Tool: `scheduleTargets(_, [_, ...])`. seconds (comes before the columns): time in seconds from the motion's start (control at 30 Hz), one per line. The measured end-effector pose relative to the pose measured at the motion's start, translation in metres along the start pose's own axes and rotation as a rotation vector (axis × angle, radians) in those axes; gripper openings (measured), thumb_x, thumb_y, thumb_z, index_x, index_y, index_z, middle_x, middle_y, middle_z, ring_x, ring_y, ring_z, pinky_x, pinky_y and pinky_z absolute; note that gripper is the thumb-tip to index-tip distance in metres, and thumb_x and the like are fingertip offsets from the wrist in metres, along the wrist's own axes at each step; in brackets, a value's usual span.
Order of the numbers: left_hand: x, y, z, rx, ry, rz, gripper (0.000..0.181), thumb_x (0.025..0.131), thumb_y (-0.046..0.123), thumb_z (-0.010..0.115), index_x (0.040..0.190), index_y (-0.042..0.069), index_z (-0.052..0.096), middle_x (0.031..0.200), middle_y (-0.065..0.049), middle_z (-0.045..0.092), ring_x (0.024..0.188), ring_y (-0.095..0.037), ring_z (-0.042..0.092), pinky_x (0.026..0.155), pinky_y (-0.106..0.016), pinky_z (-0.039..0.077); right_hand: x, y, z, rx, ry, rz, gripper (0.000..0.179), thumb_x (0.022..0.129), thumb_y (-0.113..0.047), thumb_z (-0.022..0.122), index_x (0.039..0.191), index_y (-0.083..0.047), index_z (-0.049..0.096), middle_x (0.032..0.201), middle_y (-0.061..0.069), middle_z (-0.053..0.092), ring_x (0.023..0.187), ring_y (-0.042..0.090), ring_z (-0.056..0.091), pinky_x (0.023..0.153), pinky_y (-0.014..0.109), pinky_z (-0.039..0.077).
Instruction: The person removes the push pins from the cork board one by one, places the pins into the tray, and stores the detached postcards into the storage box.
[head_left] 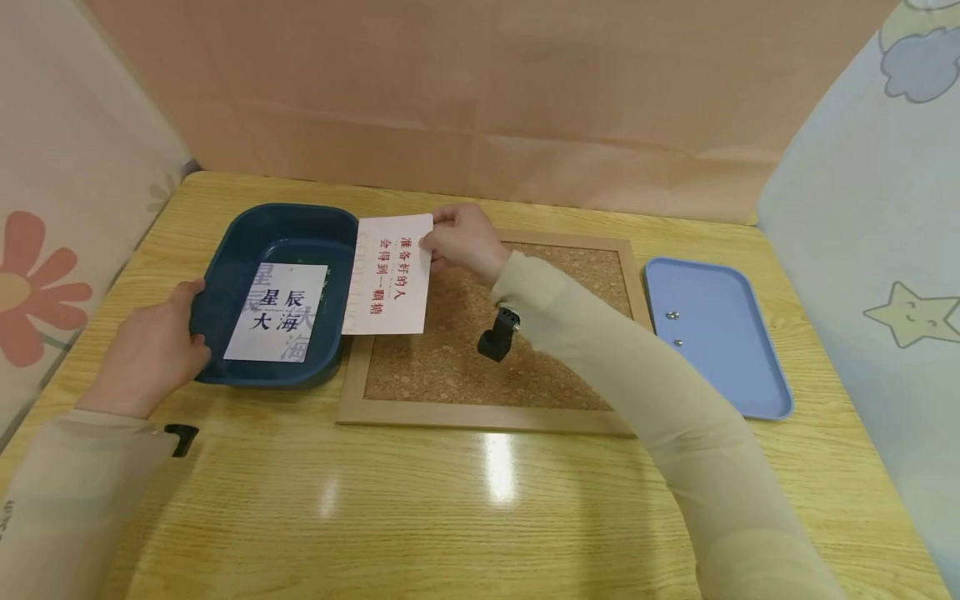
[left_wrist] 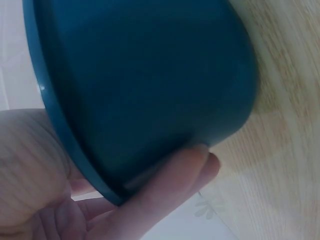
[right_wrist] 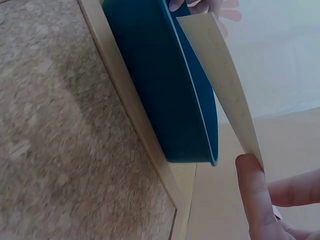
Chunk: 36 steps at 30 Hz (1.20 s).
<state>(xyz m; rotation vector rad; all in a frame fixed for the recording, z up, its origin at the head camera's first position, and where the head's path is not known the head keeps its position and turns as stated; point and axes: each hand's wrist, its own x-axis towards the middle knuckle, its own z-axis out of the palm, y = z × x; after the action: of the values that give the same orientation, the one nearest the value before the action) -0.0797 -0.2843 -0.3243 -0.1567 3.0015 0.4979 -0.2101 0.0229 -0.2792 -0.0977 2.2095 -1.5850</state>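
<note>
My left hand [head_left: 153,350] grips the left side of a dark blue plastic basin [head_left: 330,367], thumb at the rim and fingers along the outer wall in the left wrist view. Inside the basin lies a white card [head_left: 276,312] with dark blue Chinese characters. Between thumb and fingers, my right hand [head_left: 467,237] pinches another white card [head_left: 388,275] with red Chinese characters. That card is held above the basin's right rim and the left part of a cork board [head_left: 480,350]. In the right wrist view the card's plain back [right_wrist: 225,80] shows.
The wood-framed cork board lies right of the basin on a wooden table [head_left: 360,508]. Beyond it is a light blue tray [head_left: 735,333] with small metallic pieces [head_left: 672,315]. Printed hangings [head_left: 900,208] stand at the sides, and a plain backdrop [head_left: 487,100] behind.
</note>
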Motion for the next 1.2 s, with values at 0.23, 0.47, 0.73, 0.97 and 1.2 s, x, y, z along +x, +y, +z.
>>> scheduleTargets(0.23, [0.001, 0.001, 0.002, -0.008, 0.006, 0.026, 0.068, 0.079, -0.004, 0.056, 0.138, -0.018, 0.027, 0.062, -0.023, 0.054, 0.053, -0.030, 0.046, 0.049, -0.036, 0.037, 0.000, -0.005, 0.014, -0.011, -0.026, -0.029, 0.024, 0.090, 0.002, 0.057, 0.113, 0.008, 0.059, 0.106, 0.024, 0.068, 0.080, 0.029, 0.069, 0.069, 0.035, 0.058])
scheduleTargets(0.47, [0.003, 0.005, 0.003, 0.004, 0.002, 0.003, 0.069, 0.079, -0.004, 0.058, 0.139, -0.018, 0.026, 0.075, -0.033, 0.056, 0.059, -0.034, 0.049, 0.056, -0.045, 0.043, 0.003, -0.009, 0.029, -0.016, -0.051, -0.014, 0.028, 0.091, 0.000, 0.056, 0.117, 0.007, 0.057, 0.108, 0.023, 0.068, 0.078, 0.027, 0.069, 0.085, 0.046, 0.054])
scheduleTargets(0.73, [0.001, 0.005, 0.001, 0.011, -0.012, -0.022, 0.070, 0.079, -0.004, 0.058, 0.140, -0.017, 0.025, 0.072, -0.029, 0.056, 0.058, -0.033, 0.049, 0.053, -0.042, 0.042, 0.009, -0.009, 0.046, -0.029, -0.086, -0.004, 0.023, 0.090, 0.000, 0.056, 0.112, 0.005, 0.060, 0.105, 0.019, 0.068, 0.071, 0.019, 0.066, 0.080, 0.038, 0.057])
scheduleTargets(0.97, [0.000, 0.005, 0.001, 0.013, -0.015, -0.026, 0.071, 0.079, -0.005, 0.058, 0.140, -0.017, 0.024, 0.070, -0.029, 0.055, 0.056, -0.032, 0.048, 0.050, -0.038, 0.041, 0.016, -0.017, 0.060, -0.054, -0.106, -0.018, 0.023, 0.091, -0.001, 0.054, 0.113, 0.005, 0.061, 0.107, 0.017, 0.067, 0.077, 0.022, 0.070, 0.073, 0.032, 0.058])
scheduleTargets(1.2, [0.000, 0.010, 0.002, 0.020, -0.034, -0.057, 0.073, 0.080, -0.004, 0.059, 0.142, -0.016, 0.022, 0.080, -0.035, 0.056, 0.060, -0.035, 0.050, 0.053, -0.041, 0.044, 0.018, -0.024, 0.077, -0.087, -0.141, -0.035, 0.023, 0.093, -0.002, 0.051, 0.113, 0.007, 0.060, 0.105, 0.019, 0.069, 0.078, 0.024, 0.071, 0.063, 0.027, 0.058])
